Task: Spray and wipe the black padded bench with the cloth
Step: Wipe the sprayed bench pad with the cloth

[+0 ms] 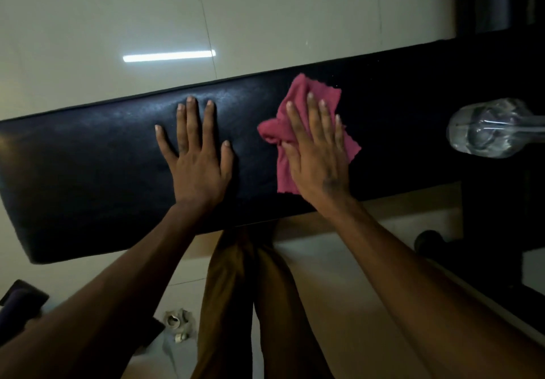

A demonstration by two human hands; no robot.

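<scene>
The black padded bench [88,166] runs across the view from lower left to upper right. My left hand [196,154] lies flat on its top, fingers spread, holding nothing. To its right, my right hand [317,154] presses flat on a crumpled pink-red cloth [303,95] that rests on the bench. The cloth shows beyond the fingertips and on both sides of the hand. A clear plastic bottle [489,127] stands on the bench's right part, seen from above and apart from both hands.
Pale glossy floor tiles [147,18] lie beyond the bench, with a bright light reflection. Dark frame parts [489,231] sit at the right edge. My legs in brown trousers [244,305] are below the bench. Small debris [177,322] and a dark object [20,299] lie at lower left.
</scene>
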